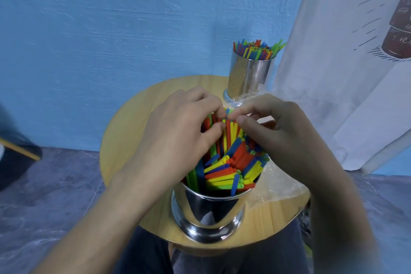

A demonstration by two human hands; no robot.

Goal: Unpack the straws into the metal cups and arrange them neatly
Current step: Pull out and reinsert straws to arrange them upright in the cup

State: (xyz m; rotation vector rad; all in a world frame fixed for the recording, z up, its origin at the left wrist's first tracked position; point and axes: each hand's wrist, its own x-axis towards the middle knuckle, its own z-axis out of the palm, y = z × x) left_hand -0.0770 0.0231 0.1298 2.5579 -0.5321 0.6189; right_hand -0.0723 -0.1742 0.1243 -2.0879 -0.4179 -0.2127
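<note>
On the head camera I had my left hand point(178, 131) and right hand point(284, 138) meeting over the near metal cup point(209, 213), fingers curled narrow and pinching the tops of the coloured straws point(231, 162), probably to gather the splayed bundle upright. The far metal cup point(249, 75) stood filled at the round wooden table's point(124, 140) far edge, and clear wrapping point(282, 184) lay to the right.

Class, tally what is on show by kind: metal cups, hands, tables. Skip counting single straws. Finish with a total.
Metal cups: 2, near cup and far cup.
Hands: 2, left hand and right hand, both pinching the near cup's straws.
Tables: 1, round wooden table.
Total: 5
</note>
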